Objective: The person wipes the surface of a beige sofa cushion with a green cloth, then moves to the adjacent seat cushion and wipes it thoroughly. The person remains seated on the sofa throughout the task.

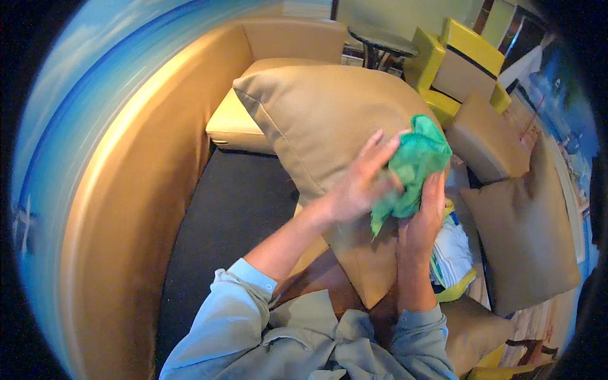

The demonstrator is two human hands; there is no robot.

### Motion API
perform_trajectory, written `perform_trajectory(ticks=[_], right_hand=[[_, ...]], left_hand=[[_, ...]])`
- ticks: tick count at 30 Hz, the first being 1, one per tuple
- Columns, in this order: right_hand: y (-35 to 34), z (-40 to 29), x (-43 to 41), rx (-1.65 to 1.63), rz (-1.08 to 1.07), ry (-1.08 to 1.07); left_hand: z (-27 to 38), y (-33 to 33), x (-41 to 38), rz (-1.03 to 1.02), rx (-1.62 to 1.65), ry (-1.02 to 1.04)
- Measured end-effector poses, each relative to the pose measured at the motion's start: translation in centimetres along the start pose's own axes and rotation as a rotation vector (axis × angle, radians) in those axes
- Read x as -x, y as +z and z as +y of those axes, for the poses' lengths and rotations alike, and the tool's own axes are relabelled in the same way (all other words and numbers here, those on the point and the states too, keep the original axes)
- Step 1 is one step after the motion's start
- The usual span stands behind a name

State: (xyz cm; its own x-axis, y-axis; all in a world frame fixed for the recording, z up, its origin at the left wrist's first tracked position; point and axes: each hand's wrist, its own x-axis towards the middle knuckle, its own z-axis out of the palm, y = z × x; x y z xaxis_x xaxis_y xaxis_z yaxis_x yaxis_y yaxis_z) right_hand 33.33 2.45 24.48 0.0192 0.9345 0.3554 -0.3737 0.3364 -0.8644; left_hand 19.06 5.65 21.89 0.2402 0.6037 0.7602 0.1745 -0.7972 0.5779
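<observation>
A large tan cushion (323,114) with a seamed edge stands tilted in front of me, one corner pointing down towards my lap. Over its right side is a crumpled green cloth (422,152). My left hand (363,183) has its fingers at the cloth's left edge, and its thumb side is blurred by motion. On the other side, my right hand (427,209) holds the lower right part of the cloth, close to the cushion's right edge. Part of the right hand's grip is hidden by the cloth.
A curved tan bench backrest (128,199) runs along the left, with a lit seat pad (242,118) behind the cushion. Dark flooring (228,209) lies between. Folded white cloths (453,249), another cushion (527,237), a yellow armchair (468,61) and a round table (382,40) are to the right and back.
</observation>
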Motion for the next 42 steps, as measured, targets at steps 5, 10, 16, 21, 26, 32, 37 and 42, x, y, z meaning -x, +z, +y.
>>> perform_trajectory(ticks=[5, 10, 16, 21, 26, 32, 37, 42], right_hand=[[-0.6, 1.5, 0.6, -0.037, -0.054, -0.046], [-1.4, 1.5, 0.6, 0.668, -0.173, -0.479], [-0.4, -0.2, 1.5, 1.394, -0.247, -0.562], [-1.2, 1.5, 1.6, 1.591, -0.247, -0.65], [-0.6, 1.9, 1.2, 1.567, -0.273, -0.603], [-0.2, 2.6, 2.2, 1.548, -0.236, -0.631], [-0.3, 3.2, 2.3, 1.51, -0.233, -0.649], [-0.7, 2.4, 2.1, 1.505, -0.241, -0.644]], left_hand=[[2.9, 1.3, 0.8, 0.186, 0.167, -0.115], [4.5, 0.3, 0.5, 0.353, -0.085, 0.019], [4.6, -0.5, 3.3, 0.32, -0.659, 0.149], [0.8, -2.3, 3.9, 0.358, -1.046, 0.156], [-3.1, -12.3, 1.6, 0.696, -0.998, -0.103], [1.1, -6.1, 1.8, 0.427, -1.102, 0.007], [2.6, -1.5, 3.0, 0.311, -1.077, 0.005], [-1.0, -3.9, 2.9, 0.365, -1.176, 0.111]])
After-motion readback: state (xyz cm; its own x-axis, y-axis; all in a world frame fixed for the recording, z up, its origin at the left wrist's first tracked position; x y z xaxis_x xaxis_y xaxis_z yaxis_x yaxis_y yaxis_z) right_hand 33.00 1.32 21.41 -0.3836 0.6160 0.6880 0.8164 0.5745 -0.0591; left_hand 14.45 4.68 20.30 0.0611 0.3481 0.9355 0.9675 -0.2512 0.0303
